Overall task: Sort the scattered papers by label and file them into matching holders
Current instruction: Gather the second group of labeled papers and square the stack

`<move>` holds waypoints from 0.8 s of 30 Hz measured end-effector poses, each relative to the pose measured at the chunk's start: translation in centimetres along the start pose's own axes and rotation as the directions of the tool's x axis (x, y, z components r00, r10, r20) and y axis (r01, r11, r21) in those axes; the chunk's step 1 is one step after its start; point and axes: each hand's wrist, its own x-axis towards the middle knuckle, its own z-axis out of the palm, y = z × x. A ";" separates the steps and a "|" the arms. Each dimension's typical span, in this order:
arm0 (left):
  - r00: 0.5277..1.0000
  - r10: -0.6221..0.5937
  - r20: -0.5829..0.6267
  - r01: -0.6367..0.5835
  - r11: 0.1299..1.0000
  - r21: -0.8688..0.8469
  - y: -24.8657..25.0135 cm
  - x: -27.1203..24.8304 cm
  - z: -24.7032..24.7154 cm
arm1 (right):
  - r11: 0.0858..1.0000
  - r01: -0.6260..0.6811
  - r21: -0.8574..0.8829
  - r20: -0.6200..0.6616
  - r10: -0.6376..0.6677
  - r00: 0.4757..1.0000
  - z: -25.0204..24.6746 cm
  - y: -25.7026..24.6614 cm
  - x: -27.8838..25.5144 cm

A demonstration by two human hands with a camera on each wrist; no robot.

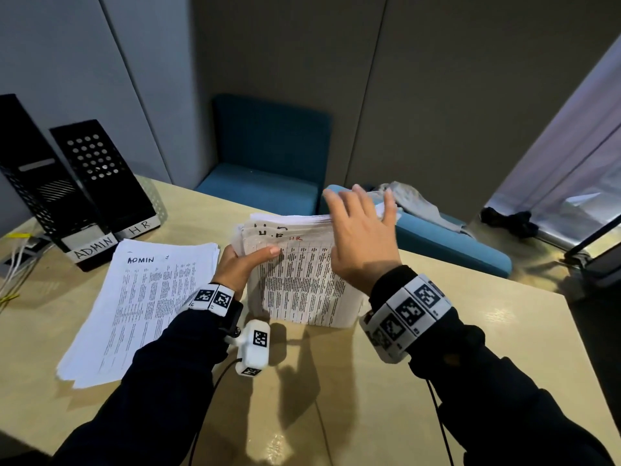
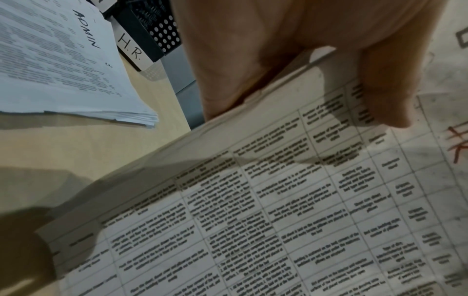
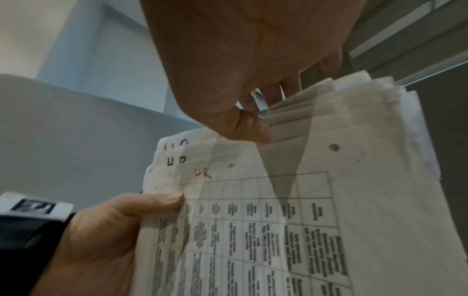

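Observation:
A thick stack of HR papers (image 1: 299,284) stands tilted on the table, its top sheet marked "HR" in red. My left hand (image 1: 248,260) grips the stack's left edge, thumb (image 3: 167,200) on the front sheet (image 2: 278,200). My right hand (image 1: 359,223) is spread flat over the stack's upper right, fingers straight and reaching its top edge (image 3: 316,96). A second stack labelled ADMIN (image 1: 144,307) lies flat on the left (image 2: 50,60). Two black perforated holders stand at the back left: the ADMIN holder (image 1: 37,190) and the HR holder (image 1: 104,176), which the left wrist view also catches (image 2: 157,30).
The beige table (image 1: 437,348) ends at a slanted edge on the right. Behind it stand a blue chair (image 1: 268,156) and a blue seat (image 1: 453,243) with a grey cloth (image 1: 413,200). Cables (image 1: 13,264) lie at the far left.

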 end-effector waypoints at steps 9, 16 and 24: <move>1.000 0.004 -0.018 -0.007 0.987 -0.159 0.0 -1.2 -0.5 | -0.031 -0.345 0.938 0.341 0.250 0.906 4.6 6.5 -1.6; 0.995 0.057 -0.087 -0.071 0.984 -0.164 -0.5 -1.5 0.1 | -0.196 -0.328 0.924 0.379 0.364 0.851 9.0 4.3 -3.8; 0.973 0.144 -0.181 -0.159 0.985 -0.070 -1.0 -1.5 -0.5 | -0.245 -0.252 0.936 0.340 0.452 0.824 8.9 5.4 -3.6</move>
